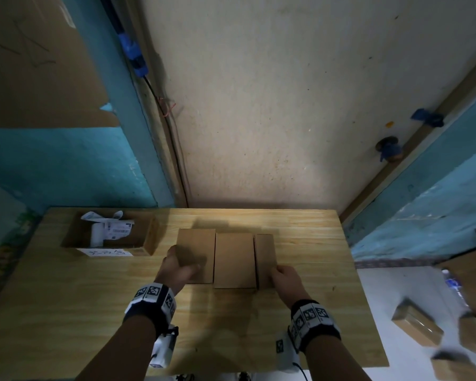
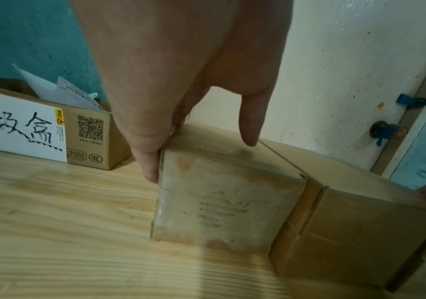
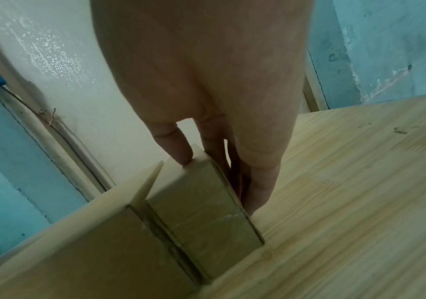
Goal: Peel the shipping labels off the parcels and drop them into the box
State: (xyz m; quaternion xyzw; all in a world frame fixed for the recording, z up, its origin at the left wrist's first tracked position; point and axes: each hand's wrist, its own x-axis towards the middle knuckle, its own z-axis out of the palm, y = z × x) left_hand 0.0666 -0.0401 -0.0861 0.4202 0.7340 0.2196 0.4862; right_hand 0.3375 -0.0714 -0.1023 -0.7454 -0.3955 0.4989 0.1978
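Pale wooden table point(image 1: 300, 243), carrying all. Open brown cardboard box point(image 1: 149, 237) at far left, peeled white labels point(image 1: 113, 228) already inside. Three plain brown cardboard parcels point(image 1: 234, 259) pressed side by side at centre, no label visible on any shown face. Left hand point(image 1: 180, 266) gripping left parcel's outer corner; right hand point(image 1: 287, 279) curled around the narrow right parcel's end. Probably squaring up or turning the row; next, find a labelled face.

Light wooden table point(image 1: 300, 243), cream door point(image 1: 272, 92), teal walls point(image 1: 52, 160), dim light
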